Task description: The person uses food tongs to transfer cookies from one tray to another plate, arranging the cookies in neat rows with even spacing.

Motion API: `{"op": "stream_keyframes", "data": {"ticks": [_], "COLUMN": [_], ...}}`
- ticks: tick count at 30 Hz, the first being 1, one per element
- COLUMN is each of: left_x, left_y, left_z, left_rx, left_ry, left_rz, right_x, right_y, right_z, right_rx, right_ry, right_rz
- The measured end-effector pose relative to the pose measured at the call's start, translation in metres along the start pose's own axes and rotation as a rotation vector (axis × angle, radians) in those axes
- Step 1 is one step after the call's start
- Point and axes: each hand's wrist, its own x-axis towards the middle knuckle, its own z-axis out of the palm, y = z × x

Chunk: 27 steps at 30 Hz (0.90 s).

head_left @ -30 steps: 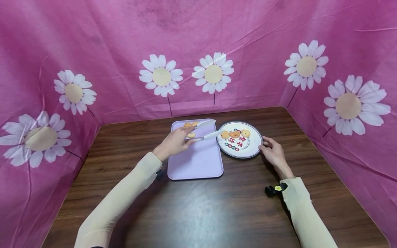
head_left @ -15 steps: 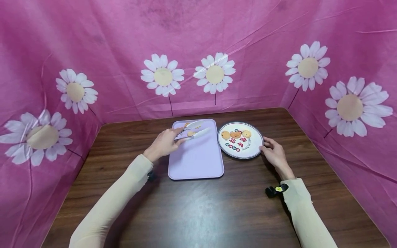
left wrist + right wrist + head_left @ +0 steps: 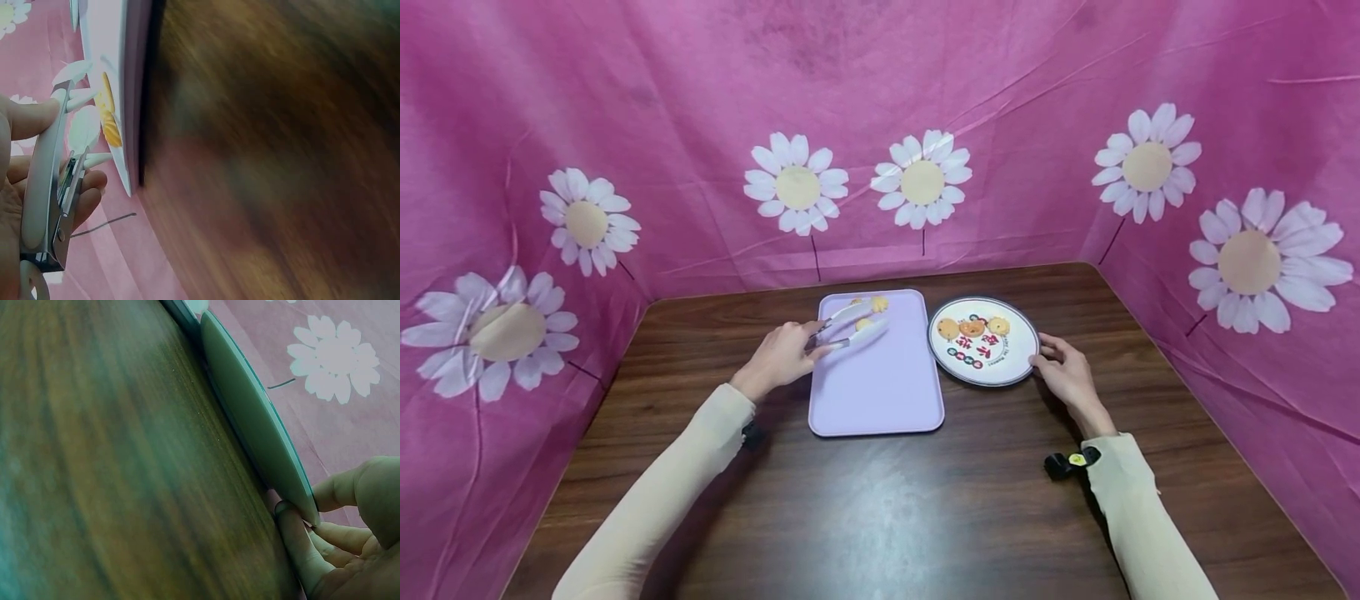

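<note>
My left hand grips a pair of tongs with metal handles and white tips. The tongs are spread apart above the upper part of a lilac tray. Several cookies lie there, partly hidden behind the white tips. In the left wrist view, thumb and fingers close around the tong handles, and the tips are near the cookies. To the right, a round white plate with a dark rim and red print bears three cookies. My right hand pinches the plate's right rim, thumb above and fingers beneath.
Tray and plate sit side by side, almost touching, on a dark wooden table. A pink cloth with daisies hangs around the back and both sides. Wooden tabletop extends in front of the tray.
My left hand has drawn the tongs left and back from near the plate's left edge to over the tray's cookies. The right hand stays at the plate's rim.
</note>
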Motion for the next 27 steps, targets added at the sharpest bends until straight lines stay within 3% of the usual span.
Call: {"op": "stream_keyframes", "data": {"ticks": [27], "left_x": [-0.01], "left_y": [-0.0051], "left_z": [-0.0013], "left_rx": [-0.037], "left_ry": [-0.022], "left_rz": [-0.016], "right_x": [-0.0021], "right_y": [-0.0006], "right_z": [0.0006], "right_rx": [0.044], "right_ry": [-0.003], "right_rz": [-0.019]}}
